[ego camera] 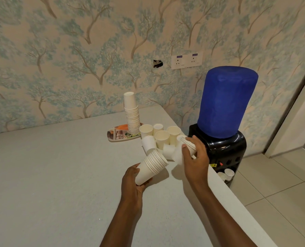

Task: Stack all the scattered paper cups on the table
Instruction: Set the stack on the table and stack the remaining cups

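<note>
Where the arms reach over the tabletop (59, 166), the two hands are listed first.

Left hand (132, 184): fingers and thumb curled round the base of a nested stack (152, 165) of white paper cups. The stack is tilted, rims up and to the right, and raised off the surface.

Right hand (195, 157): closed round a smaller nest (177, 155) of cups lying sideways, thumb across the wall, fingers over the rolled rims. The count cannot be read.

Loose cups (162, 138): a tight cluster just behind both hands, near the far right corner. Four stand mouth-up and at least two sit base-up or tipped, all touching one another.

Tall stack (132, 114): inverted cups, ribbed by their rims, upright on a printed oblong tray (116, 136) left of the cluster, near the wall (77, 68).

Materials: cups are matte white paper, tapered, with rolled lips. The tabletop is pale grey, smooth and faintly speckled.

Edges: the rounded right edge runs diagonally past the right forearm. Beyond it stands a glossy black dispenser (223, 150) under a blue-covered bottle (226, 102), on beige floor (281, 184) tiles.

Open room: a broad stretch of tabletop lies left of and in front of the hands.
</note>
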Motion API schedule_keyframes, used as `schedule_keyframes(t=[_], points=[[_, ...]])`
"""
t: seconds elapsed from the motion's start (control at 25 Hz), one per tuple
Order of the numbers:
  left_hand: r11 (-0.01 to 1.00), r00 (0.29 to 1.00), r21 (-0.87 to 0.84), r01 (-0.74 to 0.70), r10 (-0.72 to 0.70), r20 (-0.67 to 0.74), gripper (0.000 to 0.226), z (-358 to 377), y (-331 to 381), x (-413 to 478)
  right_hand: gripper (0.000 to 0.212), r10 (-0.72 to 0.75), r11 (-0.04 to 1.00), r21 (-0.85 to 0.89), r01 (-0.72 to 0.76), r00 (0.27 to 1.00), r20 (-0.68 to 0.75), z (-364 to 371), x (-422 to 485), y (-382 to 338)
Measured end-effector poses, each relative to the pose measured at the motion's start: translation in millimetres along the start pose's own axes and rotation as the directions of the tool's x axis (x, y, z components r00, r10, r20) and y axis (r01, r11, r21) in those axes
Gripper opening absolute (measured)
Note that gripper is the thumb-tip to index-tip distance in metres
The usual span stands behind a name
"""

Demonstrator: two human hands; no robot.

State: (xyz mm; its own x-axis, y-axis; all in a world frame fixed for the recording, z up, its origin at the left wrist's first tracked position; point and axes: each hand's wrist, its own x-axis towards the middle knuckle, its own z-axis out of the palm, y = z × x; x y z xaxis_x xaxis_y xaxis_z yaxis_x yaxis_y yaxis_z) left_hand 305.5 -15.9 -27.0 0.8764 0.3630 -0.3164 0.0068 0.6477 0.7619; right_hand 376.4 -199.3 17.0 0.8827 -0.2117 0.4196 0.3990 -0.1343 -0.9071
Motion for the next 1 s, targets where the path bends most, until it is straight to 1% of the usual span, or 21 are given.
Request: schedule_keyframes(t=[0.04, 0.08, 0.12, 0.2, 0.28, 0.32, 0.36, 0.4, 0.44, 0.48, 0.52, 0.56, 0.6, 0.64, 0.68, 0.8, 0.92, 0.96, 1.0], points=[[1.0, 1.0, 0.002, -0.004, 0.004, 0.0, 0.037, 2.0, -0.3, -0.2, 0.037, 0.044, 0.996, 0.079, -0.047, 0.998, 0.035, 6.3, -2.8, -6.1], [1.0, 1.0, 0.013, -0.013, 0.013, -0.001, 0.036, 3.4, -0.5, -0.3, 0.039, 0.084, 0.989, 0.118, -0.091, 0.994, 0.068, 11.5, -5.8, -8.8], [0.999, 1.0, 0.034, -0.026, 0.026, -0.003, 0.036, 4.2, -0.6, 0.0, 0.04, 0.113, 0.985, 0.119, -0.124, 0.989, 0.093, 15.9, -9.2, -8.9], [0.996, 0.999, 0.077, -0.041, 0.041, -0.003, 0.036, 5.6, -0.8, 0.9, 0.038, 0.14, 0.986, 0.067, -0.152, 0.978, 0.152, 20.9, -18.5, -4.1], [0.995, 0.999, 0.09, -0.037, 0.038, -0.008, 0.037, 7.8, -0.5, 2.7, 0.039, 0.18, 0.981, 0.023, -0.191, 0.954, 0.24, 26.8, -26.2, -0.7], [0.996, 0.999, 0.084, -0.033, 0.034, -0.01, 0.037, 9.0, -0.3, 3.2, 0.048, 0.208, 0.974, 0.029, -0.227, 0.932, 0.297, 29.6, -30.2, -1.0], [0.996, 0.999, 0.079, -0.035, 0.036, -0.011, 0.036, 9.7, -0.1, 4.0, 0.069, 0.258, 0.953, 0.057, -0.298, 0.894, 0.367, 32.3, -32.8, -3.8], [0.996, 0.999, 0.083, -0.045, 0.047, -0.015, 0.034, 9.0, -0.4, 5.2, 0.098, 0.312, 0.916, 0.105, -0.388, 0.85, 0.425, 35.4, -31.5, -1.7], [0.994, 0.998, 0.092, -0.063, 0.065, -0.023, 0.032, 7.0, -0.7, 6.9, 0.121, 0.327, 0.886, 0.151, -0.439, 0.82, 0.47, 37.0, -28.2, 3.5], [0.992, 0.996, 0.096, -0.082, 0.085, -0.031, 0.032, 3.4, -0.7, 8.6, 0.128, 0.326, 0.885, 0.149, -0.441, 0.815, 0.479, 37.0, -24.8, 7.0], [0.991, 0.994, 0.087, -0.098, 0.102, -0.041, 0.032, -0.6, -0.7, 10.3, 0.115, 0.292, 0.926, 0.084, -0.367, 0.842, 0.455, 36.2, -21.3, 8.2], [0.991, 0.992, 0.071, -0.111, 0.115, -0.056, 0.033, -4.9, 0.2, 12.5, 0.087, 0.207, 0.975, -0.015, -0.22, 0.891, 0.403, 33.8, -17.4, 13.3], [0.991, 0.989, 0.057, -0.122, 0.126, -0.075, 0.033, -8.7, 1.5, 14.6, 0.065, 0.094, 0.993, -0.104, -0.059, 0.926, 0.367, 32.2, -12.2, 20.9], [0.99, 0.986, 0.049, -0.133, 0.137, -0.097, 0.033, -12.0, 3.3, 16.7, 0.054, -0.011, 0.977, -0.196, 0.089, 0.93, 0.367, 32.9, -3.5, 27.7], [0.989, 0.983, 0.044, -0.143, 0.147, -0.114, 0.033, -14.7, 5.4, 18.7, 0.052, -0.059, 0.942, -0.282, 0.181, 0.917, 0.394, 34.2, 4.9, 33.6], [0.987, 0.977, 0.026, -0.157, 0.16, -0.14, 0.034, -19.5, 11.5, 23.8, 0.062, -0.009, 0.842, -0.459, 0.285, 0.857, 0.516, 50.5, 19.2, 45.0], [0.989, 0.978, -0.006, -0.144, 0.142, -0.152, 0.033, -20.7, 16.9, 27.2, 0.065, -0.072, 0.624, -0.611, 0.487, 0.815, 0.576, 55.7, 16.4, 59.6], [0.989, 0.978, -0.012, -0.145, 0.142, -0.15, 0.032, -21.7, 17.8, 28.0, 0.064, -0.083, 0.58, -0.634, 0.512, 0.811, 0.579, 53.1, 14.4, 61.2], [0.989, 0.979, -0.014, -0.148, 0.144, -0.145, 0.031, -22.8, 18.5, 28.6, 0.062, -0.095, 0.589, -0.631, 0.504, 0.819, 0.566, 50.8, 12.5, 61.8]])
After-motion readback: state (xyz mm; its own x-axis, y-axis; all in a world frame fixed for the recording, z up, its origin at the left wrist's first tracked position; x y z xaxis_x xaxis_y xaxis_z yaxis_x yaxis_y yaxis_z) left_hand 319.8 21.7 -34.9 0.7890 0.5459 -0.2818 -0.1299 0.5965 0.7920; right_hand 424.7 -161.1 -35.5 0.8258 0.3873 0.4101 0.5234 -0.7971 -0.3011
